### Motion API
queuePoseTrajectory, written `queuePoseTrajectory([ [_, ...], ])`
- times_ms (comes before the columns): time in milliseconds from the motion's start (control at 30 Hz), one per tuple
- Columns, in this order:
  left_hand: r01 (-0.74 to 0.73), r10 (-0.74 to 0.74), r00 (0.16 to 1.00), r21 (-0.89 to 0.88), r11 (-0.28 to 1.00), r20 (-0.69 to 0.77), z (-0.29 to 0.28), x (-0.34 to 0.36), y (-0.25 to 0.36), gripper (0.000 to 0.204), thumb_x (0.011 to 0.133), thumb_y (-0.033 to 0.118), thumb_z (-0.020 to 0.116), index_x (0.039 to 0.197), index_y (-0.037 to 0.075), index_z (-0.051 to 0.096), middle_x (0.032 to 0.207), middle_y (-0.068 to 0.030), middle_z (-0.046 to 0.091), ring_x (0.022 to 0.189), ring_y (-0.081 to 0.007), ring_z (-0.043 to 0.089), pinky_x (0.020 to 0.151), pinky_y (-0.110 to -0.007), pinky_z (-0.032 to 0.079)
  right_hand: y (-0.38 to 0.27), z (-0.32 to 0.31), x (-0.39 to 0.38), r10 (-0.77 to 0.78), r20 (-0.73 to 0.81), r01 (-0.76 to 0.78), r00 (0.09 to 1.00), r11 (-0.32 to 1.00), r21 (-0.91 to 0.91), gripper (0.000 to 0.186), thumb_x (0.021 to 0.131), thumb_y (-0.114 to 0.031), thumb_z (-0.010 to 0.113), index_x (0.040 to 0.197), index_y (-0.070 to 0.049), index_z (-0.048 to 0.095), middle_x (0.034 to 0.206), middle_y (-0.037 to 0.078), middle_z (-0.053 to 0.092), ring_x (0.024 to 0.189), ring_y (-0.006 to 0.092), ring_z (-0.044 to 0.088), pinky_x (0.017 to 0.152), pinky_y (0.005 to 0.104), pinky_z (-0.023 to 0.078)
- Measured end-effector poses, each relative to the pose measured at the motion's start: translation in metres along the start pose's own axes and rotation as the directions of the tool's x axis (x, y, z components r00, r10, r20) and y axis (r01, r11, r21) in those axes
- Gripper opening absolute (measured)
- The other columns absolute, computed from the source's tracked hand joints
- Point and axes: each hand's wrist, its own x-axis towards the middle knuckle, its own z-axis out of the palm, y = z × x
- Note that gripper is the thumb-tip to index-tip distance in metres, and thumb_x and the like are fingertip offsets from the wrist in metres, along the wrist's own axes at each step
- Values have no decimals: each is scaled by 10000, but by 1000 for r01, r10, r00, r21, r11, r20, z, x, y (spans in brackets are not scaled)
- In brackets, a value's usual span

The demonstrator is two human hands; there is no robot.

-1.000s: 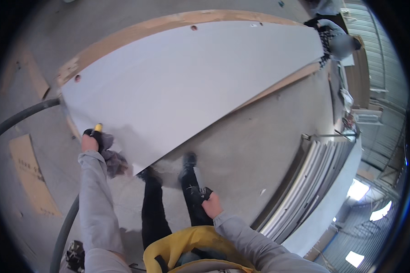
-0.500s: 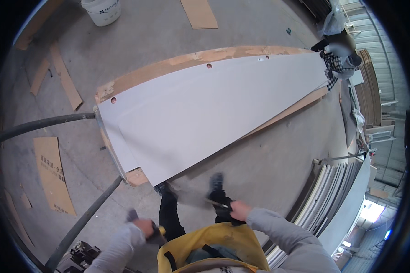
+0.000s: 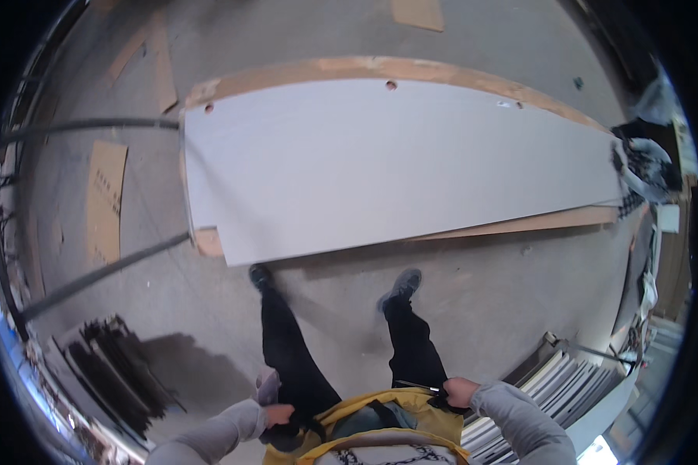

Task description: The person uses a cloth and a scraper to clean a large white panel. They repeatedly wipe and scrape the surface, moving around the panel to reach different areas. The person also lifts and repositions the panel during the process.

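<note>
My right hand (image 3: 459,391) is closed on a slim metal-bladed tool (image 3: 417,385), whose exact kind I cannot make out; it lies over the edge of my yellow apron pouch (image 3: 436,415). On the pouch's left side is my left hand (image 3: 279,415), its fingers curled. A greyish-mauve object (image 3: 267,386) sticks up beside it, with something black below; what the fingers hold is unclear. Beyond my feet lies a long white panel (image 3: 349,163) with round holes along its far edge. It rests slightly askew on a brown board (image 3: 520,223).
A person (image 3: 647,167) bends at the panel's right end. Dark metal bars (image 3: 108,277) reach the stack's left end. Boards stand on edge at the lower right (image 3: 558,387), dark strips at the lower left (image 3: 116,372). Cardboard pieces (image 3: 107,198) lie on the floor.
My view has turned, so the panel now lies more level across it. Both hands have drawn in to the pouch, the right still with the metal tool. My feet stand farther apart.
</note>
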Motion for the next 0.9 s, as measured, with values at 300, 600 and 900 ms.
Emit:
queuePoseTrajectory([
  [300,-264,404,887,-964,45,-224,-172,8,131,438,953,388,410,1247,74,490,1187,-95,569,1052,-213,565,966,-366,430,-5,-76,54,11,-689,383,725,825,416,145,828,-101,594,932,-5,626,810,119,666,697,266,625,657,362,493],
  [600,-927,72,368,-359,110,-927,-206,106,103,385,927,186,509,1275,32,454,1202,-93,550,1078,-186,552,965,-342,432,-105,-144,216,270,-753,751,600,134,646,181,895,-133,538,1044,-31,547,731,38,515,513,148,510,453,284,430],
  [900,-815,359,411,-162,556,-838,-230,160,111,370,860,90,578,1209,11,486,1129,-61,545,1026,-159,511,895,-281,406,-70,-162,257,284,-745,787,604,-68,613,294,960,-321,455,1068,-55,519,735,35,517,594,120,502,506,262,420],
])
